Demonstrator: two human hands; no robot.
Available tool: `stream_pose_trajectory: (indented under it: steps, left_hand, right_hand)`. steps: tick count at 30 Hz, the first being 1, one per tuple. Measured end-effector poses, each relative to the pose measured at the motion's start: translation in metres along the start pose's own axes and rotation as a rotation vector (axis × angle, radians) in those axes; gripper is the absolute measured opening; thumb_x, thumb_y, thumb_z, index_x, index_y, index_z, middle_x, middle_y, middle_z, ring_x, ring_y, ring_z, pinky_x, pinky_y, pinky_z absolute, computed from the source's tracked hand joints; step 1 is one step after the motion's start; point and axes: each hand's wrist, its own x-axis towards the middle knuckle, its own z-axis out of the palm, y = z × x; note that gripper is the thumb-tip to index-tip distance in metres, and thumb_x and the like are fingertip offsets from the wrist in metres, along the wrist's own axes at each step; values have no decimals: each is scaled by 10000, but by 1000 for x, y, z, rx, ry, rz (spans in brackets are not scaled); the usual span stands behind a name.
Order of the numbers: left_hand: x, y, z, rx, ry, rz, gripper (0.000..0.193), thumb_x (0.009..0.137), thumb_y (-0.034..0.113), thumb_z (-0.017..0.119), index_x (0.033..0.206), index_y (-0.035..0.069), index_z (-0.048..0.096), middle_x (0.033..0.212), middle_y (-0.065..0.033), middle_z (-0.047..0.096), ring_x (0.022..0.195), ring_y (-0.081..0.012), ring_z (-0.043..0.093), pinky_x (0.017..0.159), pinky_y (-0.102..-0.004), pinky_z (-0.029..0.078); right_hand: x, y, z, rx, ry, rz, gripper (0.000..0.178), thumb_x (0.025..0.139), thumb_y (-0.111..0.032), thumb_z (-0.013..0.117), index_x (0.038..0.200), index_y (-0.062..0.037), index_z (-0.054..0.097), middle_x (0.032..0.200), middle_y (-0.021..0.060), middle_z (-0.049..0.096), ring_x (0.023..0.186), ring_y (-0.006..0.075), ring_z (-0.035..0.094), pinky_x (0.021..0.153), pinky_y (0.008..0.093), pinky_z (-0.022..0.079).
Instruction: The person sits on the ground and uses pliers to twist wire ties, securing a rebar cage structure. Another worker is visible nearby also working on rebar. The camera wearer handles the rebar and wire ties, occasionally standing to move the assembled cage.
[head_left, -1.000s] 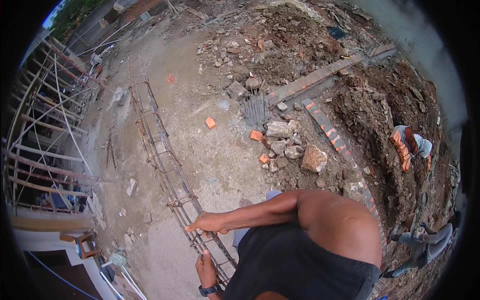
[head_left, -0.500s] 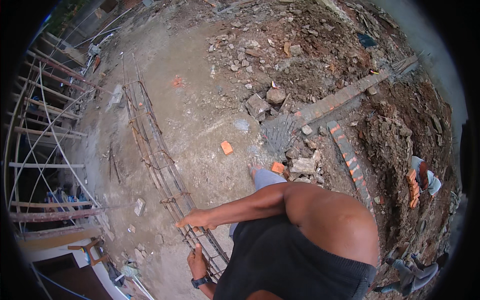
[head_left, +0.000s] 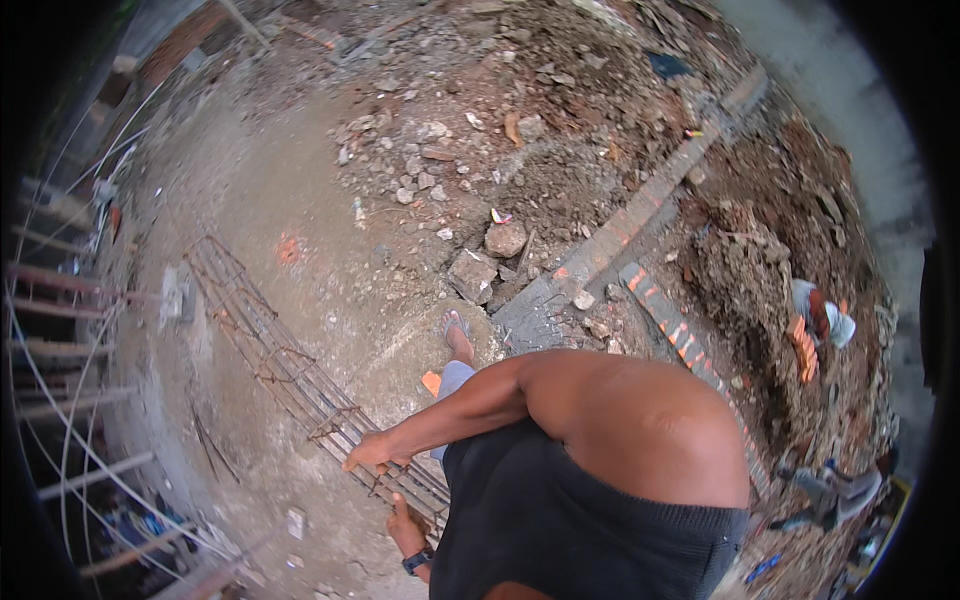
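Observation:
A long rebar cage [head_left: 285, 362] of thin, rusty bars tied with square stirrups runs from the far left toward my body. Across my front reaches my right arm, and my right hand [head_left: 370, 452] is closed over the cage's upper bars from above. Nearer to me, my left hand [head_left: 406, 526], with a dark watch on its wrist, is closed at the cage's side; its fingers are partly hidden. The near end of the cage disappears beneath my black top. My bare arm and shoulder cover much of the ground to the right.
My foot [head_left: 457, 328] stands beside an orange brick piece [head_left: 431, 383]. Ahead lie broken concrete chunks [head_left: 473, 276] and rubble. A low brick footing [head_left: 640, 205] crosses the right side. Poles [head_left: 80, 400] stand at the left. Two people crouch or bend far right, near stacked bricks [head_left: 803, 348].
The view has turned and moved forward, and my foot has stepped out ahead. The cage now lies more slanted, its far end closer. Both hands keep their hold on it.

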Motion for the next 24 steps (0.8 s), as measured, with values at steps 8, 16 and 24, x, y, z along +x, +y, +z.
stream_pose_trajectory:
  steps: [8,16,24]
  left_hand:
    - [73,98,100,143,13,76,482,962,469,646,716,82,499,587,14,436,482,-102,400,442,-308,321]
    - [82,187,198,171,-1,46,552,952,502,648,604,141,417,549,43,337,482,-76,302,455,-303,228]
    - [96,186,328,67,-63,-23,614,963,528,613,563,180,303,523,53,254,464,-73,246,453,-300,182]
  right_hand:
    - [8,-78,-115,83,72,-35,524,774,-444,775,965,4,581,796,103,532,692,222,509,613,437,393]
    - [15,-107,-246,-17,-78,-171,627,824,-530,737,1119,13,634,915,123,625,822,250,623,745,466,495]
    - [-74,5,-556,-517,594,-508,693,813,-610,691,1180,-25,632,1180,233,645,1119,374,621,927,465,494]
